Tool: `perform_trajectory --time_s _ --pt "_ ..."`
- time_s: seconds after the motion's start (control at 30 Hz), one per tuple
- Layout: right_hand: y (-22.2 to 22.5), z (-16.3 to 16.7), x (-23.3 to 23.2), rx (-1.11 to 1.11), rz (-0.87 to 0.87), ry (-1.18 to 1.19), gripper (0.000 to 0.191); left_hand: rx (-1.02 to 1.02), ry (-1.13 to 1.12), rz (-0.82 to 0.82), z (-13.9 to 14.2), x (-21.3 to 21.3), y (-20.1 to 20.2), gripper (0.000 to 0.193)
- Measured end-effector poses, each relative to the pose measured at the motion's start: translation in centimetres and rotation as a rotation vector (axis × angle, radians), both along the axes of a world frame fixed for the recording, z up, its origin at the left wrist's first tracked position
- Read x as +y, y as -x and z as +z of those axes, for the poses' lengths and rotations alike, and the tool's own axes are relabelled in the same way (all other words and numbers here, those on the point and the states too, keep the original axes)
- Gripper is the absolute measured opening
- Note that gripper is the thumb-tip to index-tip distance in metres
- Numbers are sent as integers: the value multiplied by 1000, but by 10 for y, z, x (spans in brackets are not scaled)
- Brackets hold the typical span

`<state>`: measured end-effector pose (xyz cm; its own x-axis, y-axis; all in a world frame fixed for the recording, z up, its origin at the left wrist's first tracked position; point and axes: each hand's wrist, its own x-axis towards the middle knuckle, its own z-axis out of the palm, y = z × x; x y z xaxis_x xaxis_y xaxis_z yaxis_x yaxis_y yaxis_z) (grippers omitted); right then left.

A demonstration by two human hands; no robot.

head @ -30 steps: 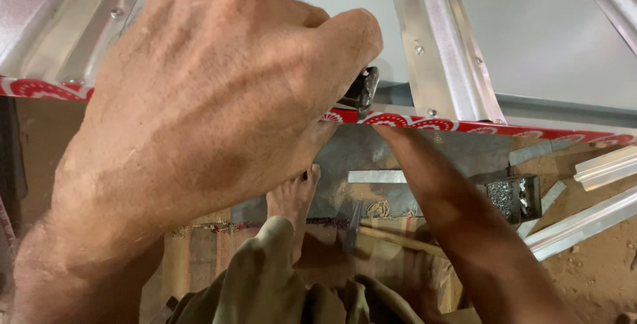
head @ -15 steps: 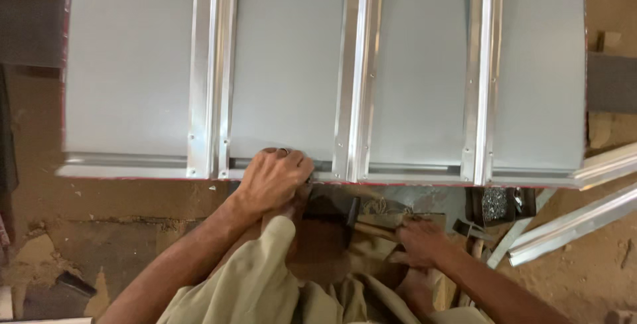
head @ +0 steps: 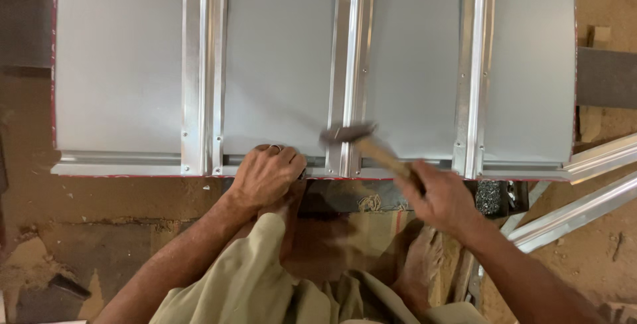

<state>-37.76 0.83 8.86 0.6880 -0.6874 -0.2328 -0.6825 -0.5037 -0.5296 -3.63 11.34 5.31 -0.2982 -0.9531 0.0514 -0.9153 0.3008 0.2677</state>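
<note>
A wooden-handled hammer (head: 361,139), top-heavy and best gripped low, is clamped in the right hand (head: 443,198), while the left hand (head: 265,177), closed, apparently pins something small beside the stiff sheet-metal panel (head: 279,65).

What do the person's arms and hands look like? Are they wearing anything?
Both forearms are bare, with no sleeves or gloves. The left hand wears a thin ring on one finger. The right hand shows no ring or watch.

Bare forearms, ring (head: 275,147), khaki trousers (head: 265,284)
</note>
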Motion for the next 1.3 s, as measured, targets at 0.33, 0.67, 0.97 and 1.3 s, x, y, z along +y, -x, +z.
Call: perform_trajectory --time_s 0.33,0.67,0.97,1.3 --pt "-80 8 -59 -108 -163 221 26 230 -134 35 35 -22 -5 38" --pt "-94 47 -71 -274 -361 111 27 1183 -37 411 26 -158 -22 19" --pt "-82 121 -53 -944 -291 305 44 710 -148 282 9 -173 -29 20" --pt "-92 108 -42 -227 -380 -109 32 648 -179 354 26 -185 -36 24"
